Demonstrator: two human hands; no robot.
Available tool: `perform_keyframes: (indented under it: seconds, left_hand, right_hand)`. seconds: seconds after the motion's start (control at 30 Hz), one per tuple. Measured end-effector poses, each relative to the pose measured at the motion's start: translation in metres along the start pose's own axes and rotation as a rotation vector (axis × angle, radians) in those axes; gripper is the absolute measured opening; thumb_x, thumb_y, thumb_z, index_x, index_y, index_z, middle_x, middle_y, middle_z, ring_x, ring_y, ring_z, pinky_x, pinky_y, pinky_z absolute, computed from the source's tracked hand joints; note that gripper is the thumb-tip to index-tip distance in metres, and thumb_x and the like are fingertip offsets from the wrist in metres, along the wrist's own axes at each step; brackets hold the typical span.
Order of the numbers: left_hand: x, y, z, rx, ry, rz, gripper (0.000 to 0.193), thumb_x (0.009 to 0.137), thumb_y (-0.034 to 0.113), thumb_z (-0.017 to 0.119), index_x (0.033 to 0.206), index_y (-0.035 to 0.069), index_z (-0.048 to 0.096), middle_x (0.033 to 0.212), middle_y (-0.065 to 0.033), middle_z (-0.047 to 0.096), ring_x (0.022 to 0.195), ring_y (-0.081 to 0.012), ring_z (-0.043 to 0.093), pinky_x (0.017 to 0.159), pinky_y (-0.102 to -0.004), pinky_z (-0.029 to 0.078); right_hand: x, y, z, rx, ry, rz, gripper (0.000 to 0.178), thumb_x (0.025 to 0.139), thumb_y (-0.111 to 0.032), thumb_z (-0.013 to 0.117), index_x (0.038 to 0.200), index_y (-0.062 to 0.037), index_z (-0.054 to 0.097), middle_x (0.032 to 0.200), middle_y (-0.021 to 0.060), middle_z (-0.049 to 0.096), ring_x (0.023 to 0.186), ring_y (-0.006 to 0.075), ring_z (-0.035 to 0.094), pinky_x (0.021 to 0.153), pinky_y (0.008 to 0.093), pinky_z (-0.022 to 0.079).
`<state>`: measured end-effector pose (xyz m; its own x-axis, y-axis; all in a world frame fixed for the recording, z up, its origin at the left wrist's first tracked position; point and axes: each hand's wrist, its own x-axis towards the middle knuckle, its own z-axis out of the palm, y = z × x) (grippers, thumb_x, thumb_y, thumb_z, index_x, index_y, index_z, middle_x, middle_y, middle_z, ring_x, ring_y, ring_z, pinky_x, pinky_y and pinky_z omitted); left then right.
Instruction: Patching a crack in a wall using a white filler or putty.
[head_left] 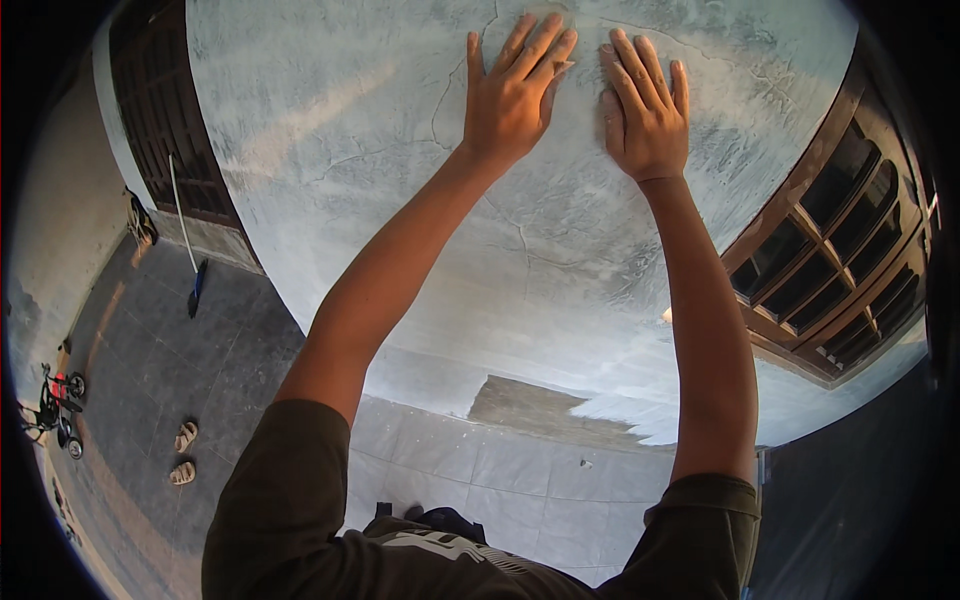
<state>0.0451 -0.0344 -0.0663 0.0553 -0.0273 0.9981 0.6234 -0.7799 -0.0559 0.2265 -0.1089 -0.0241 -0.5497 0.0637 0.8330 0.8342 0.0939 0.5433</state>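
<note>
Both arms reach up and forward to a grey-blue plastered wall (400,240) with thin cracks running through it. My left hand (507,105) lies against the wall, its fingers stretched out and the little finger apart from the others. A small pale pointed edge shows beside its index finger; I cannot make out what it is. To its right, my right hand (648,115) is laid on the wall too, fingers extended and slightly apart, the thumb lower down. A narrow gap separates the hands. The palms are hidden.
On the right is a brown wooden window frame (790,268); at the left, a dark barred window (175,115). A long-handled broom (193,285), sandals (184,455) and a small wheeled toy (60,410) are on dark tiles. An unpainted grey patch (540,405) marks the wall's base.
</note>
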Motion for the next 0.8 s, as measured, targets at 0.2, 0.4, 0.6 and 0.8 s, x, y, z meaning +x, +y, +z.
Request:
perform_keyframes:
  seconds: [0.2, 0.4, 0.6, 0.8]
  left_hand:
    - [-0.084, 0.019, 0.002, 0.025, -0.116, -0.068, 0.044, 0.101, 0.017, 0.061, 0.145, 0.02, 0.061, 0.159, 0.003, 0.049, 0.149, -0.0218, 0.041, 0.12, -0.0694, 0.017]
    - [0.003, 0.008, 0.006, -0.027, 0.098, -0.003, 0.044, 0.099, 0.018, 0.064, 0.144, 0.019, 0.061, 0.157, 0.0035, 0.05, 0.149, -0.0216, 0.041, 0.119, -0.0686, 0.02]
    - [-0.042, 0.011, 0.007, 0.009, -0.043, -0.021, 0.048, 0.099, 0.015, 0.062, 0.147, 0.019, 0.058, 0.16, 0.0028, 0.047, 0.152, -0.0232, 0.037, 0.121, -0.0689, 0.014]
    - [-0.065, 0.016, 0.012, -0.045, 0.014, -0.059, 0.047, 0.1, 0.014, 0.061, 0.147, 0.019, 0.059, 0.16, 0.0029, 0.048, 0.15, -0.0225, 0.039, 0.121, -0.069, 0.015]
  right_hand:
    - [0.0, -0.002, 0.0, 0.003, 0.018, -0.001, 0.043, 0.101, -0.024, 0.049, 0.143, -0.0176, 0.061, 0.156, -0.0019, 0.052, 0.148, 0.021, 0.044, 0.123, 0.0537, 0.026]
    - [-0.002, -0.002, -0.003, -0.007, -0.017, 0.031, 0.043, 0.102, -0.024, 0.049, 0.143, -0.0187, 0.061, 0.157, -0.0026, 0.052, 0.148, 0.0206, 0.044, 0.123, 0.0536, 0.026]
    - [-0.002, -0.001, -0.001, -0.002, 0.006, -0.003, 0.044, 0.101, -0.024, 0.049, 0.143, -0.0183, 0.06, 0.157, -0.002, 0.051, 0.148, 0.0211, 0.043, 0.123, 0.0535, 0.025]
    - [0.002, -0.002, -0.005, -0.008, -0.004, 0.008, 0.044, 0.101, -0.024, 0.05, 0.142, -0.0177, 0.061, 0.157, -0.001, 0.051, 0.148, 0.0216, 0.044, 0.123, 0.0536, 0.026]
